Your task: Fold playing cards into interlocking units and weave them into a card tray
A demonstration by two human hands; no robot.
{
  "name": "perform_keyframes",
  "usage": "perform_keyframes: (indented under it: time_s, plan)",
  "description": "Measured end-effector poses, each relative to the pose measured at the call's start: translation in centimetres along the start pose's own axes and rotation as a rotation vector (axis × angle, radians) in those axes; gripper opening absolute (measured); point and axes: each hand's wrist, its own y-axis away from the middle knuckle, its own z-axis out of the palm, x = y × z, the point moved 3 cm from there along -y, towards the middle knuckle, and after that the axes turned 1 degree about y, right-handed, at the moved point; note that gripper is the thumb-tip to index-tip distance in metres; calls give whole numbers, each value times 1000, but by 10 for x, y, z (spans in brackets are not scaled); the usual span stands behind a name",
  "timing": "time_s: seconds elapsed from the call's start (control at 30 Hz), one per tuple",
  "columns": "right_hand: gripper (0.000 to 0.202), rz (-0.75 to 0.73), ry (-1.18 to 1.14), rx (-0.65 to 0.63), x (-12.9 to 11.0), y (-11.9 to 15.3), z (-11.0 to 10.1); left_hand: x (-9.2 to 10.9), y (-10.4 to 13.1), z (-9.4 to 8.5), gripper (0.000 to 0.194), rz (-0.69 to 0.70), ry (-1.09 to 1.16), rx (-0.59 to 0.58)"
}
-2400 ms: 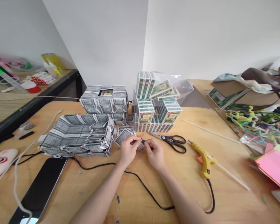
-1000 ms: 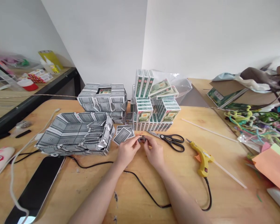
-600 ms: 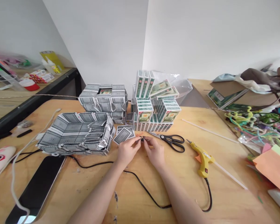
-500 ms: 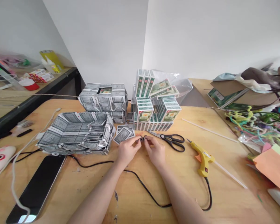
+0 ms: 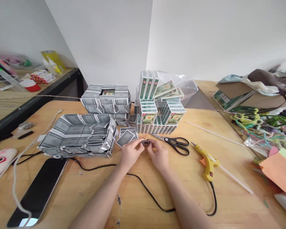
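Note:
Between the fingertips of my left hand (image 5: 131, 153) and my right hand (image 5: 158, 154) is a small folded playing card (image 5: 146, 142), with its grey back partly showing. Both hands pinch it, one from each side, just above the table. Loose playing cards (image 5: 126, 137) lie face down beside my left fingers. To the left is an open box made of folded cards (image 5: 69, 135), with a stack of folded cards (image 5: 99, 135) inside its right end. A pair of black-handled scissors (image 5: 178, 144) rests right of my right hand.
A yellow glue gun (image 5: 209, 163) lies on the right, its black cord running under my forearms. Green card packs (image 5: 149, 116) are stacked at the back beside another folded-card structure (image 5: 106, 103). A phone (image 5: 39, 190) lies front left; pipe cleaners (image 5: 259, 127) are heaped at right.
The card in my fingers has tilted, so more of its grey surface shows. Both hands stay in nearly the same place.

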Motion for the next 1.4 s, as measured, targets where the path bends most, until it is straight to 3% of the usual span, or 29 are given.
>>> perform_keyframes:
  time_s: [0.23, 0.67, 1.23, 1.4]
  plan:
    - [17, 9, -93, 16, 0, 0, 0, 1, -1, -1, 14, 10, 44, 10]
    - [21, -4, 14, 10, -1, 0, 0, 1, -1, -1, 26, -15, -18, 10]
    - [22, 67, -98, -6, 1, 0, 2, -2, 1, -1, 28, -48, -4, 0]
    - [19, 47, -6, 25, 9, -2, 2, 2, 1, 1, 25, -30, 16, 12]
